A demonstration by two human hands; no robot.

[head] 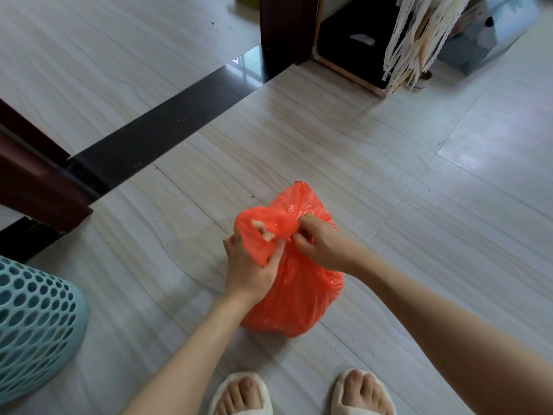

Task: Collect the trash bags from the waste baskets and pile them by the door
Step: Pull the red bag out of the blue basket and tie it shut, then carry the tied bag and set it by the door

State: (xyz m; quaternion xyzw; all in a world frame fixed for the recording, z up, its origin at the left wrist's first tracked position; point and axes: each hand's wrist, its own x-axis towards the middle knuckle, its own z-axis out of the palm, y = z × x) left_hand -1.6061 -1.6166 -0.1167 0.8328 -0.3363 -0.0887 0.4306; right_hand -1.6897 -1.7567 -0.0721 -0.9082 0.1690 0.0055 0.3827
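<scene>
A red bag is sitting full on the floor, its contents hidden; a blue basket is lying left, seemingly tipped. Open floor is stretching toward the doorway sill. Left hand and right hand fingers are curling tight, gripping the bag's handles.

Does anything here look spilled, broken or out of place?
Mostly no. The red bag sits intact on the floor, both hands gripping its top. The only oddities: dark crumbs scattered on the tiles beyond the doorway, and the blue basket seems tipped over.
</scene>
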